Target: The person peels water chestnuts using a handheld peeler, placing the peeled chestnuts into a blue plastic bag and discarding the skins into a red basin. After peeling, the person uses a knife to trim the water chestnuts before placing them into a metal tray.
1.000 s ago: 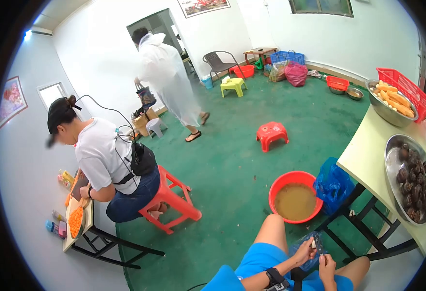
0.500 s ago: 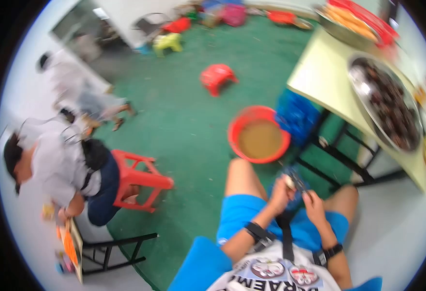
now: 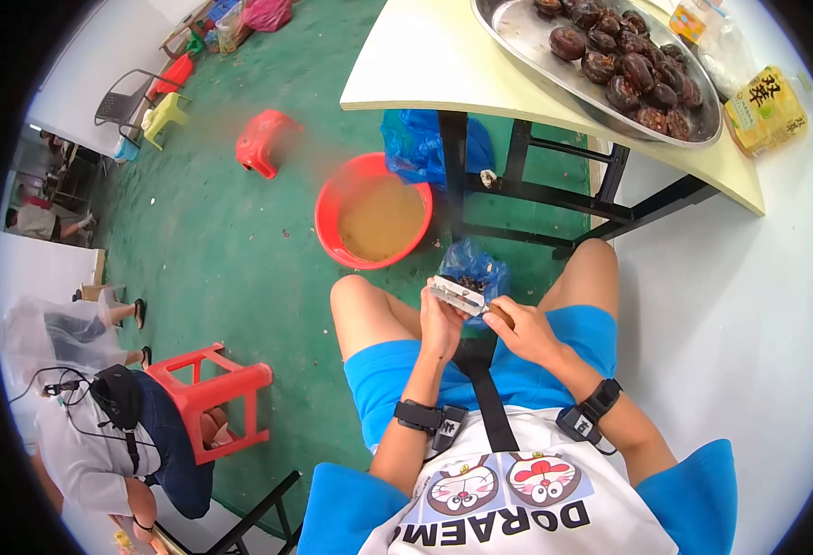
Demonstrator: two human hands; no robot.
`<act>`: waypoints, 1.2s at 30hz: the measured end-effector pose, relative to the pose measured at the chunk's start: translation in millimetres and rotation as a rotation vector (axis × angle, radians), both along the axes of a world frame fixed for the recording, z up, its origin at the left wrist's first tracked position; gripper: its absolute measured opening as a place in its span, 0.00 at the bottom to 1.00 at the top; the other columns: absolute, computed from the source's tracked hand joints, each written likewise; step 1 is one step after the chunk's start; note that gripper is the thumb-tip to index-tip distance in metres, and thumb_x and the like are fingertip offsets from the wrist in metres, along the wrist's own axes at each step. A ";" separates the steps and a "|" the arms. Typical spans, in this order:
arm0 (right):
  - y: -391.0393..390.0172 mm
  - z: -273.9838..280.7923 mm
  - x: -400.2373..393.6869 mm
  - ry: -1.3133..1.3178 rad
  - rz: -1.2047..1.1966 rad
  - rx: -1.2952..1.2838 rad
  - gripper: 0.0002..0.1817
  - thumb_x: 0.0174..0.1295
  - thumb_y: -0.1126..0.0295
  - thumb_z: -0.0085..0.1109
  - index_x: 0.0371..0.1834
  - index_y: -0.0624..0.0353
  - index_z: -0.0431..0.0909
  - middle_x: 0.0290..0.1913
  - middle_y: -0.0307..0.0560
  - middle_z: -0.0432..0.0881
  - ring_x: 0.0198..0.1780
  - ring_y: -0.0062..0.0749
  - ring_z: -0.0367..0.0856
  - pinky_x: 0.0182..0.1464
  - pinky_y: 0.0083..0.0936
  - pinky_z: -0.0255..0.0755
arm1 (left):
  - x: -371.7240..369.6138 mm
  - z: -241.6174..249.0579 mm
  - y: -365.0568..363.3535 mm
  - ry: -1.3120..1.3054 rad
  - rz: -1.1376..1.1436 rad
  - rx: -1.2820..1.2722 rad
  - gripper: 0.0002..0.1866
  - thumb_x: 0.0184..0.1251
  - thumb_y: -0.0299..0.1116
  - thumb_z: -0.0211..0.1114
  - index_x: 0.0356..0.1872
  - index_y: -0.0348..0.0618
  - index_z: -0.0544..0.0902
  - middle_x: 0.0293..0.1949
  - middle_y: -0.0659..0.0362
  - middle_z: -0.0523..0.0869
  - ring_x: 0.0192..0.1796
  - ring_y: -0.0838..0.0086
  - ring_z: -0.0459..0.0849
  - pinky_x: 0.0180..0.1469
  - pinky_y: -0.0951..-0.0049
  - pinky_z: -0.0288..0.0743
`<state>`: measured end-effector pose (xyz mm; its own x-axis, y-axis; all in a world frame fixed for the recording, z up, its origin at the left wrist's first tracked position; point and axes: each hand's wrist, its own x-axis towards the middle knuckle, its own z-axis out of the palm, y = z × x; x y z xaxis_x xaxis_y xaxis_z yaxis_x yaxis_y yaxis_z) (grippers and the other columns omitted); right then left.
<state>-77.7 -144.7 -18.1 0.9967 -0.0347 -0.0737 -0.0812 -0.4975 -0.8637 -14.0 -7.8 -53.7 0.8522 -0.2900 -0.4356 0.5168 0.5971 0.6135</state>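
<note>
White cloth with cartoon faces marks the shirt (image 3: pixel 610 499) at the bottom of the frame, and just past it the blue shorts (image 3: pixel 393 370) cover parted thighs, which seem to leave room to work between the knees. Near the centre, the right hand (image 3: pixel 525 331) is closed round the brown handle (image 3: pixel 501 318) of a flat metal tool (image 3: pixel 459 298), probably gripped there for control. The left hand (image 3: pixel 440 326) curls part-way at the tool's other end, seemingly steadying; whether it pinches the metal or a small piece hidden there, I cannot tell. Just beyond, a blue plastic bag (image 3: pixel 492 272) sits open with dark scraps (image 3: pixel 468 282) inside, apparently placed under the fingers to catch what drops. Farther off, left of it, a red basin (image 3: pixel 325 222) of murky liquid stands on the green floor (image 3: pixel 240 240), within easy reach. Across the upper right, the bench (image 3: pixel 406 55) carries a steel tray (image 3: pixel 522 42) of dark round pieces (image 3: pixel 633 65), heaped towards one side, with a yellow packet (image 3: pixel 767 111) beside it. At lower left, well apart, a co-worker (image 3: pixel 73 439) sits on a red stool (image 3: pixel 235 381).
</note>
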 end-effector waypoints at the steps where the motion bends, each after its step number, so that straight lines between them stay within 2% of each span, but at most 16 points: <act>1: -0.2 -3.6 0.9 -0.011 0.005 -0.043 0.14 0.58 0.57 0.48 0.36 0.56 0.71 0.24 0.51 0.77 0.27 0.47 0.77 0.27 0.35 0.68 | 0.0 -1.1 -1.0 0.003 0.015 -0.016 0.17 0.69 0.47 0.36 0.33 0.46 0.68 0.24 0.62 0.72 0.25 0.78 0.66 0.27 0.77 0.63; 9: 2.4 -8.3 2.9 -0.053 -0.009 -0.115 0.13 0.59 0.57 0.47 0.34 0.56 0.70 0.22 0.51 0.77 0.26 0.49 0.76 0.25 0.38 0.68 | -2.7 -4.7 -0.9 0.040 0.054 -0.039 0.14 0.67 0.46 0.39 0.35 0.49 0.66 0.27 0.61 0.72 0.26 0.77 0.66 0.29 0.75 0.62; 17: 6.9 -6.8 4.2 0.113 -0.016 0.056 0.15 0.61 0.58 0.44 0.34 0.60 0.69 0.21 0.56 0.74 0.26 0.53 0.74 0.25 0.39 0.65 | -3.5 -8.4 0.7 0.031 0.069 -0.040 0.11 0.66 0.45 0.43 0.33 0.51 0.65 0.28 0.61 0.73 0.28 0.75 0.68 0.30 0.74 0.62; 19: 9.0 -5.9 4.9 0.115 -0.030 0.105 0.15 0.61 0.58 0.44 0.34 0.61 0.69 0.21 0.57 0.74 0.26 0.54 0.74 0.25 0.38 0.65 | -3.5 -6.2 -0.1 0.046 0.065 -0.037 0.10 0.66 0.43 0.45 0.33 0.51 0.59 0.28 0.61 0.70 0.29 0.77 0.67 0.30 0.75 0.62; 20: 10.5 -5.3 5.5 0.117 -0.040 0.154 0.16 0.61 0.58 0.44 0.33 0.62 0.70 0.21 0.58 0.74 0.26 0.55 0.73 0.25 0.37 0.64 | -3.3 -5.1 -0.2 0.045 0.062 -0.038 0.10 0.66 0.43 0.45 0.33 0.51 0.59 0.28 0.61 0.70 0.29 0.77 0.67 0.30 0.75 0.62; 29: 20.2 -7.9 7.0 0.185 -0.110 0.202 0.18 0.61 0.58 0.44 0.30 0.65 0.71 0.22 0.61 0.74 0.27 0.56 0.74 0.27 0.38 0.65 | -5.6 -13.3 1.9 0.011 0.062 -0.014 0.11 0.66 0.44 0.46 0.32 0.50 0.59 0.27 0.60 0.69 0.27 0.76 0.67 0.28 0.74 0.63; 32: 7.6 -37.5 17.9 0.245 -0.231 0.076 0.19 0.61 0.57 0.45 0.27 0.66 0.71 0.23 0.61 0.74 0.28 0.56 0.74 0.28 0.37 0.65 | -15.4 5.2 -15.7 -0.045 -0.017 0.023 0.12 0.64 0.46 0.48 0.29 0.51 0.62 0.24 0.63 0.65 0.25 0.77 0.63 0.27 0.76 0.58; 33: 4.4 -42.6 20.3 0.252 -0.228 0.063 0.18 0.61 0.58 0.46 0.30 0.65 0.73 0.19 0.51 0.73 0.20 0.31 0.73 0.25 0.29 0.65 | -11.8 2.2 -14.5 -0.015 -0.005 -0.009 0.13 0.64 0.46 0.47 0.29 0.50 0.62 0.24 0.62 0.65 0.24 0.77 0.63 0.27 0.76 0.58; 36: -2.3 -48.7 17.0 0.274 -0.238 0.115 0.19 0.61 0.57 0.46 0.29 0.65 0.73 0.19 0.47 0.74 0.20 0.27 0.72 0.25 0.27 0.65 | -0.9 -5.8 -1.5 0.076 -0.029 -0.113 0.15 0.64 0.48 0.45 0.28 0.48 0.63 0.23 0.61 0.66 0.23 0.77 0.62 0.27 0.77 0.57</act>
<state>-60.8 -147.1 -66.8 0.9045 -0.2386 -0.3535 -0.4186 -0.3379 -0.8430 -14.9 -9.3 -59.5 0.8087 -0.3648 -0.4615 0.5770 0.6447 0.5015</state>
